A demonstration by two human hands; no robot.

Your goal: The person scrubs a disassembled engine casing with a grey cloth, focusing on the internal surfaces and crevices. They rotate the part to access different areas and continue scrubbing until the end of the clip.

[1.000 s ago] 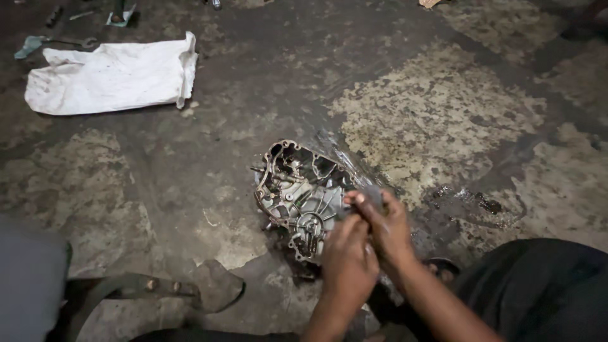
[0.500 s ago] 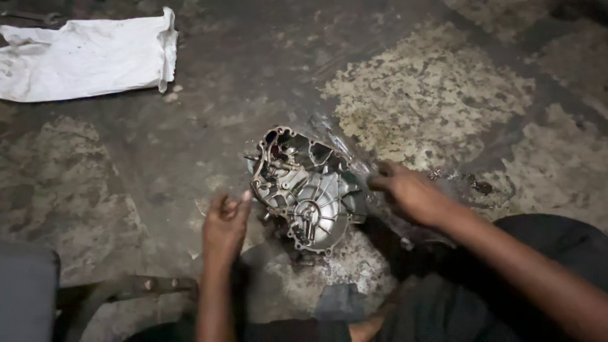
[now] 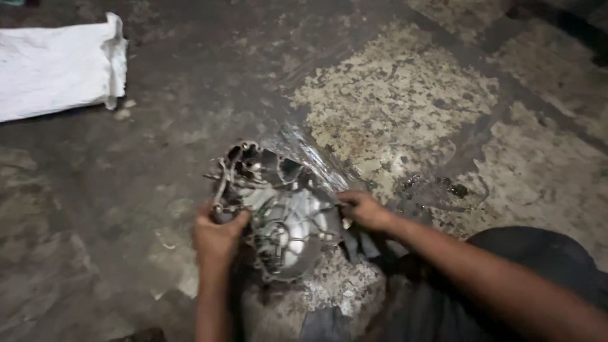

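A stained, patchy concrete floor (image 3: 392, 95) fills the view, dark with oil beyond both hands and paler and pitted ahead of the right hand. Far off past the left hand, toward the upper left corner, lies a white woven sack (image 3: 54, 66), flat on the ground and well apart from everything else. Under the right forearm, a dark trouser leg (image 3: 538, 266) covers the person's knee.

Between the two hands sits a metal engine casing (image 3: 278, 215), silvery and grimy, its open ribbed side up, resting on the floor. A sheet of clear crumpled plastic (image 3: 310, 155) lies just beyond it, touching its far edge.

The left hand (image 3: 218, 237) is closed around the casing's near left rim, thumb over the top and fingers curled beneath. The right hand (image 3: 367, 212) grips the casing's right edge, fingers bent tight; whether it also pinches the plastic is unclear.
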